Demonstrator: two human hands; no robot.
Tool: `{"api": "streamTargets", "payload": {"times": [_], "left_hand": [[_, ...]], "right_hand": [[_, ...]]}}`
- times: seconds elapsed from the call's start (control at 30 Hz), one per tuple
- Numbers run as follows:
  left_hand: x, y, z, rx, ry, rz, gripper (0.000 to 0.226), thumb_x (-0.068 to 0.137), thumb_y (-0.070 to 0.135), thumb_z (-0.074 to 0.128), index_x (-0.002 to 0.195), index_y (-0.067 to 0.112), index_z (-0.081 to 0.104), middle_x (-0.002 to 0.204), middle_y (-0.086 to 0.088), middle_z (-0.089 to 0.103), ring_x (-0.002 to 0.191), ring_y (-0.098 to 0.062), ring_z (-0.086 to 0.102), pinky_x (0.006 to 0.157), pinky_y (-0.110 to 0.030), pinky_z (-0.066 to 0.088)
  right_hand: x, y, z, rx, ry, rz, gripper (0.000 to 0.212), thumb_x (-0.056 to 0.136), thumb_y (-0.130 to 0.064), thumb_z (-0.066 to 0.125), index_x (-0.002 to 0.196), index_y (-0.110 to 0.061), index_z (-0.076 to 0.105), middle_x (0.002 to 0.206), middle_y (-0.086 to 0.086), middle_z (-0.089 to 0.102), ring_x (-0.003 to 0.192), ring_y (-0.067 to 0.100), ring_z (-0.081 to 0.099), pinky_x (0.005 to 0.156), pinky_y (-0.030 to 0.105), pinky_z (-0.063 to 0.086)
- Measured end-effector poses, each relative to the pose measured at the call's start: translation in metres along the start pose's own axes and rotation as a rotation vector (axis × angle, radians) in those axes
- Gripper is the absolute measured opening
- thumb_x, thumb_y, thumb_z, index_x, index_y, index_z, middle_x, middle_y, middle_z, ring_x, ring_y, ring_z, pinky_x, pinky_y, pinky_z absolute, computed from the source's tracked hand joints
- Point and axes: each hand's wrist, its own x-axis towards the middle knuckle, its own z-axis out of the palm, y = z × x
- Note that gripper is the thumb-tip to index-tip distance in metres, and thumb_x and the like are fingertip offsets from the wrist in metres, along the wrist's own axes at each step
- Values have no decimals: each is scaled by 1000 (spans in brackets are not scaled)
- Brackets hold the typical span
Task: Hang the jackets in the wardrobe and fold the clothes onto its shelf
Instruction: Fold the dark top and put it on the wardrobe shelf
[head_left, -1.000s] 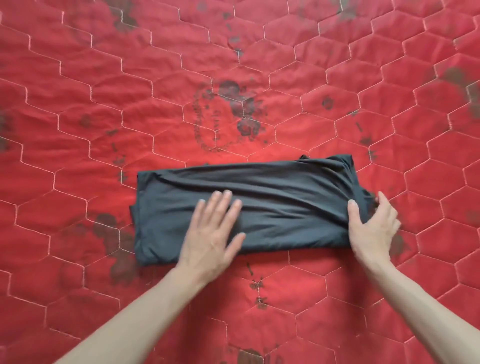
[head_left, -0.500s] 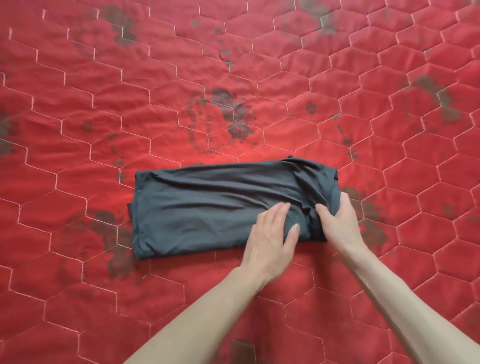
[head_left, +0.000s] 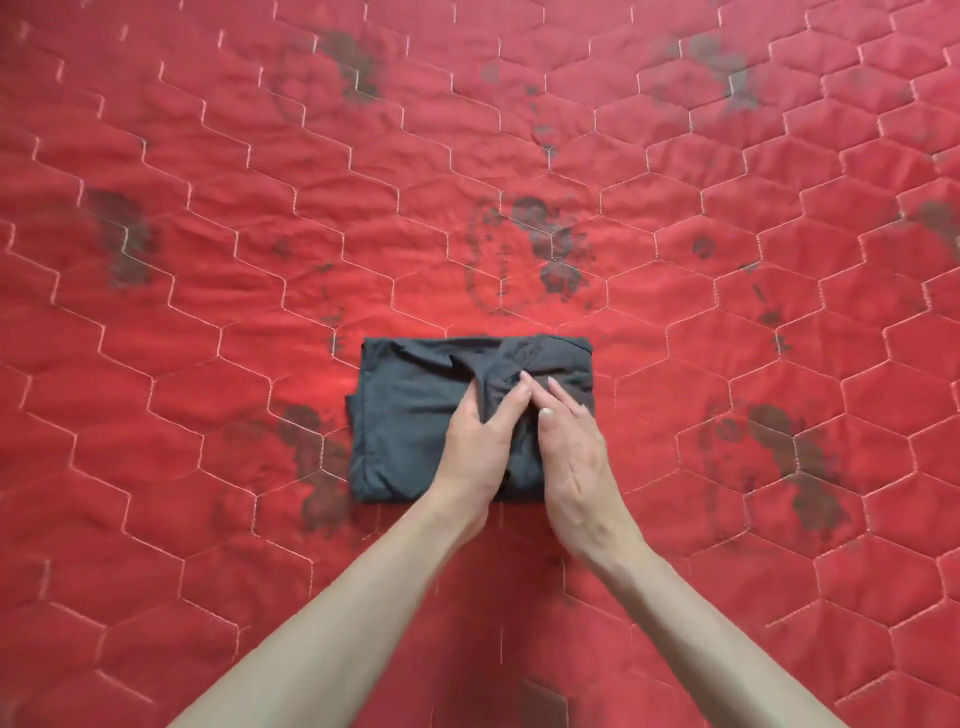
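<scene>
Dark grey folded garment (head_left: 415, 431) lying centred on red hexagon-quilted tabletop (head_left: 208, 260), left hand (head_left: 475, 447) and right hand (head_left: 574, 457) side by side on top, each grip wide and flat, fingers straight, pressing the fabric

Dark grey garment (head_left: 415, 431), folded into a compact rectangle, lying flat.
</scene>
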Motion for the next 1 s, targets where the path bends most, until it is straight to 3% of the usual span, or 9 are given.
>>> {"api": "streamTargets", "payload": {"times": [0.13,0.23,0.4,0.47,0.57,0.63,0.73,0.87,1.0], "left_hand": [[-11,0,-57,316,35,211,32,108,10,54,136,24,58,129,23,64,117,20,56,110,-14,42],[-14,-3,-88,450,66,288,47,109,8,48,147,32,34,135,38,38,117,42,30,103,7,23],[9,-24,-131,494,159,281,44,109,20,46,153,20,48,151,19,51,141,12,41,120,-16,29],[21,-33,-141,483,257,160,37,105,26,48,135,11,63,132,4,68,124,-7,60,113,-35,43],[34,-36,-145,363,405,103,14,105,13,53,102,12,66,85,4,64,76,-10,55,79,-33,46],[33,-30,-142,306,402,87,15,101,29,66,112,19,65,90,7,69,80,-6,62,77,-23,48],[31,-33,-140,590,318,154,45,86,35,82,125,26,60,106,11,73,97,-8,68,88,-26,51],[37,-35,-143,607,401,298,9,101,23,64,110,20,63,89,8,69,90,-24,66,83,-39,50],[48,-42,-145,809,627,396,23,103,19,54,124,15,63,116,-9,65,109,-33,56,98,-44,42]], "right_hand": [[-1,-8,32,132,-182,-4,54,111,-35,32,163,-17,29,168,-11,29,155,1,23,128,30,19],[1,2,54,-49,-195,-119,55,112,-30,33,164,-15,25,171,-6,23,158,6,18,129,38,21],[10,26,80,-432,-212,-88,62,108,-50,22,166,-29,17,174,-13,7,160,7,-2,130,47,12],[14,33,86,-529,-232,-83,64,106,-56,20,166,-33,16,174,-12,6,160,9,-4,130,47,8],[19,42,92,-624,-283,-80,68,104,-60,16,166,-33,15,175,-9,6,161,13,-3,130,47,7],[21,45,94,-646,-294,-86,69,104,-60,16,167,-32,14,175,-9,7,161,13,-2,130,47,8],[21,48,91,-672,-237,-110,63,107,-52,21,166,-30,19,174,-7,13,161,12,4,129,47,13],[20,55,78,-800,-5,-84,58,109,-44,31,164,-26,28,173,-1,19,161,19,10,128,49,18],[27,73,77,-840,2,42,67,106,-53,28,166,-24,22,175,1,11,162,22,6,127,53,20]]}}
